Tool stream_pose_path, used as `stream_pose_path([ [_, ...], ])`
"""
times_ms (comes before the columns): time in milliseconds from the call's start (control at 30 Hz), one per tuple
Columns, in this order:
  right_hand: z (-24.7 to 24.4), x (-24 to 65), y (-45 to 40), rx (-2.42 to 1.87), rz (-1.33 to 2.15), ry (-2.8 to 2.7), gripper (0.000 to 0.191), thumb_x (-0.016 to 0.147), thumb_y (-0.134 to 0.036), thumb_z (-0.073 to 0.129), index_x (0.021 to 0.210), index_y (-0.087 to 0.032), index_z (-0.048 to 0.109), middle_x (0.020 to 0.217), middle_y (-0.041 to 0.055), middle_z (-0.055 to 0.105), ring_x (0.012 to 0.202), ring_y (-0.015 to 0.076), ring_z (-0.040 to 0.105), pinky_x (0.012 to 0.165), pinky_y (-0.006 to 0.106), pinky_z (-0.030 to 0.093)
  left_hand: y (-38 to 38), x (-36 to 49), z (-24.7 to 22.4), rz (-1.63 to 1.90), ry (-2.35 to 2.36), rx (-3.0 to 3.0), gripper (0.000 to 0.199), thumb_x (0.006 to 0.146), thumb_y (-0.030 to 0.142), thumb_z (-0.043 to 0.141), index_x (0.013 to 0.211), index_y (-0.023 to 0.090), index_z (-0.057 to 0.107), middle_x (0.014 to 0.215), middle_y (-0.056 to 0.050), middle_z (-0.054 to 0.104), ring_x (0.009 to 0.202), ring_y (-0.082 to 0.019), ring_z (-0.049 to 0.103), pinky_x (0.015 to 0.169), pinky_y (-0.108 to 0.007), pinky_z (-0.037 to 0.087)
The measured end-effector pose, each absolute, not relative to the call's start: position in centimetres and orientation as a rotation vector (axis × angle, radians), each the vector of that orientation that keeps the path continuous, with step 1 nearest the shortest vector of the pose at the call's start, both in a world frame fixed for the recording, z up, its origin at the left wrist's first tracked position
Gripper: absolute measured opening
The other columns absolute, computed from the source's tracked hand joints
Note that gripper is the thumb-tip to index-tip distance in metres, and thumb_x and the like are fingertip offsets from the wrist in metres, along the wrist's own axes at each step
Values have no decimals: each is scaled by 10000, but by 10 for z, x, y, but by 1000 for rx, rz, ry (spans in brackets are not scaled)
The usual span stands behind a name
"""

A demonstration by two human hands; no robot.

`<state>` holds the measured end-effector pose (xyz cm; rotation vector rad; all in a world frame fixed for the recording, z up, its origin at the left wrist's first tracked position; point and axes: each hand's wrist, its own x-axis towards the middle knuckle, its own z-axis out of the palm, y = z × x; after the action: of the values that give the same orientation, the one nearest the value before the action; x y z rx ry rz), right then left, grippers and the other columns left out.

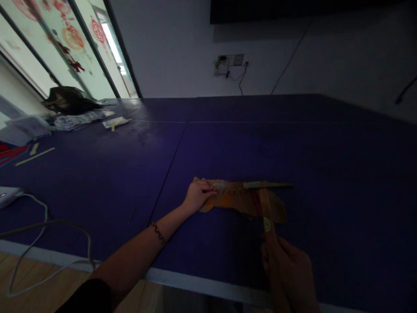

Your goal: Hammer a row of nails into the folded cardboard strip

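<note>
A flat brown piece with an uneven outline (234, 201), its material not clear, lies on the purple table (293, 148). Dark marks run along its middle, and an orange patch shows on it. My left hand (198, 194) is closed on its left end, thumb and fingers together. In my right hand (289, 265) is a wooden-handled hammer (265, 204), with a yellow round mark on the handle. The long narrow head, tapering to the right, is over the far right edge of the brown piece; whether they touch, I cannot tell.
A thin dark rod (131, 215) lies left of my forearm. White cables (45, 217) loop over the near left edge beside a white device (9, 196). Farther left are a dark bag (70, 100), papers (80, 119) and yellowish strips (35, 157). A wall with sockets (231, 61) stands behind.
</note>
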<state>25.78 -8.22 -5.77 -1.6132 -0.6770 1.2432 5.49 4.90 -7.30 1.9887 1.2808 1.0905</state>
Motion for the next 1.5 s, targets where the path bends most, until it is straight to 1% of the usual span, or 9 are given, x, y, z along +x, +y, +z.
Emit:
stream_pose_path([
  [367,-60,260,-82,-1650,1220,-720,446,586,-560,630,680,-126,594,391,-36,503,290,94,443,277,194,327,51,56,-76,1062,1283,2008,93,696,234,639,628,189,683,626,-8,618,645,-135,565,621,-236,439],
  [600,-58,259,-82,-1642,1247,-687,450,562,-578,634,646,-141,572,393,-38,499,283,95,439,264,197,328,54,56,-77,1076,1259,1947,52,658,230,670,619,203,692,698,-4,622,679,-126,570,650,-230,451],
  [767,-61,262,-82,-1646,1218,-742,446,589,-570,621,700,-139,585,395,-33,505,289,95,431,269,197,324,55,57,-77,1097,1280,1920,73,648,240,677,600,187,692,697,-9,619,664,-123,567,634,-231,455],
  [867,-55,258,-87,-1688,1124,-788,436,602,-578,600,648,-145,582,393,-22,503,301,107,445,279,208,342,55,58,-78,1094,1280,1925,60,646,228,679,606,188,696,688,-9,618,662,-123,567,626,-228,455],
  [967,-38,249,-95,-1727,1026,-941,407,656,-553,563,539,-163,556,382,-14,494,314,106,456,298,203,352,55,58,-77,1082,1272,1927,67,657,236,671,615,192,699,693,-10,622,665,-122,568,632,-230,458],
  [1100,-10,236,-101,-1693,919,-1278,398,700,-497,521,449,-189,520,323,-29,443,285,93,422,305,199,317,56,58,-79,1090,1237,1911,52,657,233,672,643,195,703,712,-15,627,681,-127,571,636,-235,462],
  [1200,-4,228,-96,-1666,855,-1513,335,700,-443,524,475,-197,556,316,-34,446,281,98,430,314,204,312,57,59,-81,1110,1228,1899,32,643,215,682,629,192,700,694,-14,625,685,-132,572,630,-234,460],
  [1333,-11,221,-87,-1654,706,-1670,301,699,-402,527,489,-195,590,308,-33,447,268,106,439,318,214,305,57,61,-81,1114,1251,1888,75,640,217,682,579,172,684,685,-15,624,670,-132,573,616,-232,454],
  [1500,-20,221,-84,-1659,545,-1810,274,746,-379,497,626,-195,660,330,-28,478,265,111,450,331,215,317,57,61,-79,1111,1240,1886,67,643,213,679,590,172,684,697,-14,627,685,-132,579,627,-227,455],
])
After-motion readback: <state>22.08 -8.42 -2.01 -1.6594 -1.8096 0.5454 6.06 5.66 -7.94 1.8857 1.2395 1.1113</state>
